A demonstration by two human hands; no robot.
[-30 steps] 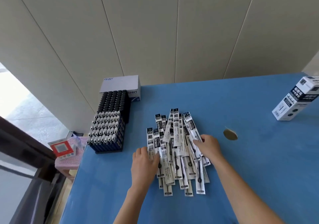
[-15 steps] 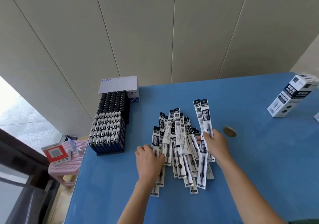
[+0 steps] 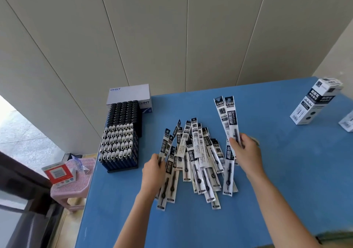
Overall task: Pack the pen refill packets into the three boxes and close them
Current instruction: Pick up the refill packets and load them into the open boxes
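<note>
Right hand point(image 3: 246, 152) grip pinching two packets point(image 3: 227, 117) (above pile point(image 3: 198, 152)), left hand point(image 3: 152, 173) grip clasping its left edge

A: Your refill packets point(image 3: 198, 152) are thin, clear plastic sleeves, glossy, with printed card inside.

B: Yes, and the table point(image 3: 191, 226) you work on is smooth, matt blue. Your box point(image 3: 315, 102) at the far right looks like printed cardboard with a slight sheen.

A: On your left, the pens point(image 3: 120, 142) look like shiny plastic. The white box point(image 3: 128, 93) beyond them is matt cardboard, and the pink stool point(image 3: 76, 182) is textured plastic.
</note>
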